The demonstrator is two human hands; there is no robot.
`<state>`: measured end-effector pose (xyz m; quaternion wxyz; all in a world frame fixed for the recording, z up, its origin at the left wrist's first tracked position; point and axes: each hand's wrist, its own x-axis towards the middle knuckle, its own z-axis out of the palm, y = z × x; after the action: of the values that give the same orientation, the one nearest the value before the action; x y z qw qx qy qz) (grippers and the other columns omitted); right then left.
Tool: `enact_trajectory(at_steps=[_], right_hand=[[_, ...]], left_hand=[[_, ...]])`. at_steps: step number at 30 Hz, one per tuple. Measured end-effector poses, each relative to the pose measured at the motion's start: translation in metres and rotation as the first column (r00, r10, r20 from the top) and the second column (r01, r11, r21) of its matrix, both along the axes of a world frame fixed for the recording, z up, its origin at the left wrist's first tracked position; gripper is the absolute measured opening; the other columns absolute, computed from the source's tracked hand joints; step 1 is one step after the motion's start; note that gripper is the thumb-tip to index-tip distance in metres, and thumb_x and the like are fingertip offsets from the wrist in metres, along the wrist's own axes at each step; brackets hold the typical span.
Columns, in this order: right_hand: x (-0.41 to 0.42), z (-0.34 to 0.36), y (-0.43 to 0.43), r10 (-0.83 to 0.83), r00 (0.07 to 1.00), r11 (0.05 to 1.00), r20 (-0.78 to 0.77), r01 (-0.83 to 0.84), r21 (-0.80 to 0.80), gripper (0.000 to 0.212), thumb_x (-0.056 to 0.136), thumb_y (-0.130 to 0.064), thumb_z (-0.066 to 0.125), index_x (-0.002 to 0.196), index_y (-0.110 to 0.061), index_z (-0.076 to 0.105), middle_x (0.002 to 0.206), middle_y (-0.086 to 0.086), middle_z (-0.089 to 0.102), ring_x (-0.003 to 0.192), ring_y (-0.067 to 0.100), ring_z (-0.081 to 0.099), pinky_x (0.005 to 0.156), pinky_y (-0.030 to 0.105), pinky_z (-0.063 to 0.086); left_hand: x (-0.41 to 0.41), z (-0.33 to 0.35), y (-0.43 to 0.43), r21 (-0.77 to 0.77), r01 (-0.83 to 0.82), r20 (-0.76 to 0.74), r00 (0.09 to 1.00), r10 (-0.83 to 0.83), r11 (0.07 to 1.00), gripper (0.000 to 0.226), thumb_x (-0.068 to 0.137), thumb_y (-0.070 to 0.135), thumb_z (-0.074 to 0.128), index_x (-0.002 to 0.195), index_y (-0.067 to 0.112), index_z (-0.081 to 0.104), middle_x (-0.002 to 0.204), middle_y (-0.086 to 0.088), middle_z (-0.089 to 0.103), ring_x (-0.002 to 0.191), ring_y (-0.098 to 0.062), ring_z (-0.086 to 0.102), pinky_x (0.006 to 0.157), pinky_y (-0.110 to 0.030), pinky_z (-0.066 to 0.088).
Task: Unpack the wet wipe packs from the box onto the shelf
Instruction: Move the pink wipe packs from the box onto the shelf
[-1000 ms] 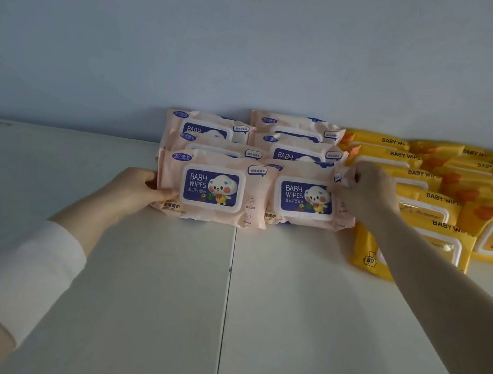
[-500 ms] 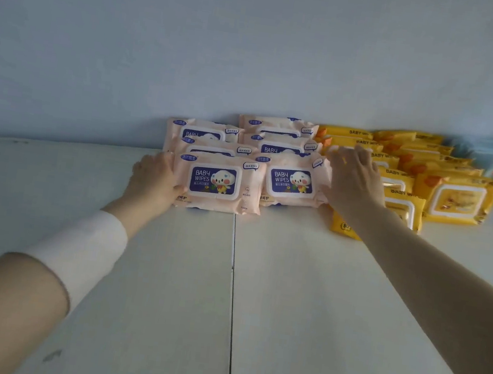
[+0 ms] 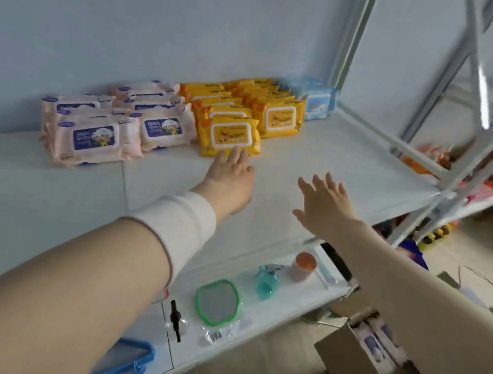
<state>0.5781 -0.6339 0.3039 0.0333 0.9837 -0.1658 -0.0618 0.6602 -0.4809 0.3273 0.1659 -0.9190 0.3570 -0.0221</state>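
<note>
Neatly, pink wipe packs [image 3: 95, 135] — long axis along wall [image 3: 136, 15] (labels showing)

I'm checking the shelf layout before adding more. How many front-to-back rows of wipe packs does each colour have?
Pink rows: 2
Yellow rows: 2
Blue rows: 1
Total: 5 rows
</note>
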Motion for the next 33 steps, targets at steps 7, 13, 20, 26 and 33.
enact_trajectory(at_steps=[7, 13, 20, 26, 33], right_hand=[[-0.165, -0.03, -0.155, -0.269, 0.958, 0.956, -0.097, 0.278, 0.094, 0.045, 0.094, -0.04, 0.043, 0.131, -0.014, 0.047, 0.129, 0.011, 0.052, 0.118, 0.032, 0.05, 0.095, 0.043, 0.044], [-0.284, -0.1, -0.249, -0.462, 0.808, 0.851, -0.367, 0.52, 0.074, 0.039, 0.096, -0.04, 0.042, 0.126, -0.016, 0.051, 0.125, 0.009, 0.055, 0.116, 0.028, 0.051, 0.093, 0.038, 0.043], [-0.312, -0.207, -0.316, -0.534, 0.691, 0.749, -0.487, 0.654, 0.107, 0.042, 0.096, -0.041, 0.043, 0.127, -0.013, 0.05, 0.128, 0.009, 0.053, 0.121, 0.03, 0.047, 0.101, 0.046, 0.036], [-0.302, -0.297, -0.345, -0.542, 0.616, 0.642, -0.572, 0.742, 0.191, 0.041, 0.096, -0.038, 0.042, 0.127, -0.012, 0.048, 0.13, 0.01, 0.052, 0.124, 0.03, 0.045, 0.103, 0.048, 0.035], [-0.303, -0.439, -0.388, -0.604, 0.505, 0.419, -0.616, 0.859, 0.294, 0.046, 0.097, -0.041, 0.038, 0.134, -0.014, 0.043, 0.134, 0.008, 0.05, 0.123, 0.028, 0.047, 0.099, 0.041, 0.042]], left_hand=[[-0.128, -0.033, -0.182, 0.022, 0.238, -0.3, 0.928, -0.221, 0.971, 0.044, 0.095, 0.041, 0.044, 0.131, 0.016, 0.047, 0.132, -0.008, 0.054, 0.118, -0.029, 0.052, 0.086, -0.035, 0.04], [-0.201, -0.114, -0.291, 0.143, 0.439, -0.422, 0.838, -0.347, 0.887, 0.043, 0.095, 0.041, 0.042, 0.128, 0.013, 0.046, 0.125, -0.01, 0.057, 0.111, -0.03, 0.056, 0.079, -0.036, 0.04], [-0.214, -0.227, -0.394, 0.216, 0.537, -0.577, 0.744, -0.337, 0.815, 0.04, 0.097, 0.038, 0.04, 0.129, 0.015, 0.044, 0.125, -0.01, 0.057, 0.112, -0.027, 0.056, 0.082, -0.037, 0.043], [-0.202, -0.314, -0.439, 0.285, 0.468, -0.697, 0.7, -0.154, 0.837, 0.046, 0.094, 0.041, 0.043, 0.132, 0.015, 0.042, 0.131, -0.01, 0.053, 0.117, -0.029, 0.053, 0.089, -0.037, 0.044], [-0.192, -0.461, -0.495, 0.338, 0.248, -0.775, 0.621, 0.119, 0.908, 0.059, 0.092, 0.042, 0.048, 0.138, 0.01, 0.03, 0.139, -0.016, 0.042, 0.126, -0.033, 0.043, 0.101, -0.042, 0.038]])
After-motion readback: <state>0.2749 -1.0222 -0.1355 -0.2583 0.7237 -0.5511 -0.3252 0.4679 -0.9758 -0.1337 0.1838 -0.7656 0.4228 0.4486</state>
